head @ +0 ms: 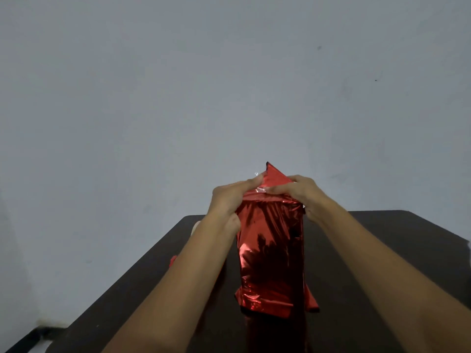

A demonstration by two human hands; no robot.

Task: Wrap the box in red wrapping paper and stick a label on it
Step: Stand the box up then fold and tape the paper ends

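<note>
Left hand (pixel 230 200) fingers curled, pinching red wrapping paper (pixel 271 253) at top left corner; right hand (pixel 303 193) fingers curled, pressing top fold, clear tape (pixel 260 188) between hands. Wrapped box (pixel 272 271) upright on dark table (pixel 382 240), paper flap pointing up.

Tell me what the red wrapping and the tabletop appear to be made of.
The red wrapping looks like metallic foil or metallised film rather than plain paper: it shows mirror-like glare, dark reflections and sharp crinkles. The tabletop is dark and smooth with a slight sheen, faintly reflecting the red. Whether it is wood, laminate or painted board I cannot tell.
</note>
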